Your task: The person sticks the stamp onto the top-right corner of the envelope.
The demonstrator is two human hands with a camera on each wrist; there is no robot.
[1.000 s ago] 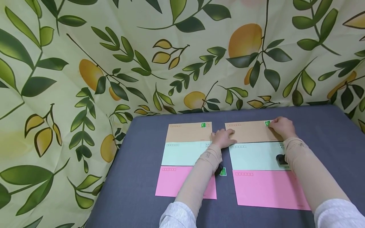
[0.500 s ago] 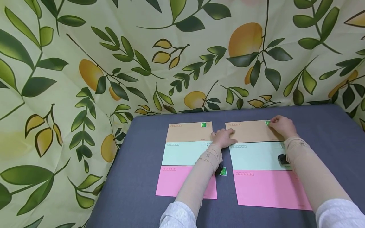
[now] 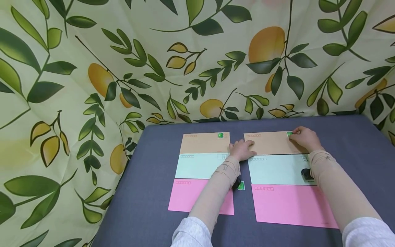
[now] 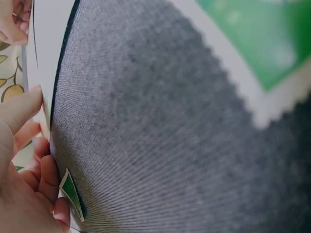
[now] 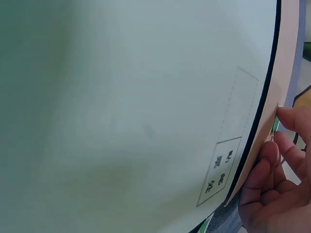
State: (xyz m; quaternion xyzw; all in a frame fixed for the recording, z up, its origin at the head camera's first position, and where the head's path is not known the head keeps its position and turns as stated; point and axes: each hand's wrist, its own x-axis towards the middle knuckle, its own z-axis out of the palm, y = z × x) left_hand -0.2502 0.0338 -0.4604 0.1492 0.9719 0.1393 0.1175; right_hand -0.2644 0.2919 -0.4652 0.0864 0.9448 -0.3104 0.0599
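Observation:
My left hand [image 3: 240,150] lies with thumb and index fingertips on the left edge of the right-hand tan envelope [image 3: 265,143]. A small green stamp [image 4: 72,195] shows tilted beside its lower fingers in the left wrist view. My right hand [image 3: 306,138] is at that envelope's top right corner. Its thumb and index finger pinch a green stamp [image 3: 289,133], mostly covered by the fingertips in the right wrist view. Another green stamp [image 3: 241,186] lies on the table between the envelope columns, beside a black object [image 3: 237,183] partly hidden by the left wrist.
On the left are a tan envelope [image 3: 200,144] bearing a green stamp [image 3: 220,135], a mint envelope [image 3: 197,167] and a pink envelope [image 3: 183,199]. Mint [image 3: 274,171] and pink envelopes [image 3: 287,206] lie below the right tan one. Leaf-patterned cloth [image 3: 172,34] hangs behind the table [image 3: 139,192].
The right hand's fingertips shift very slightly over the stamp at the envelope's corner. The left hand stays where it was, and the envelopes keep their places.

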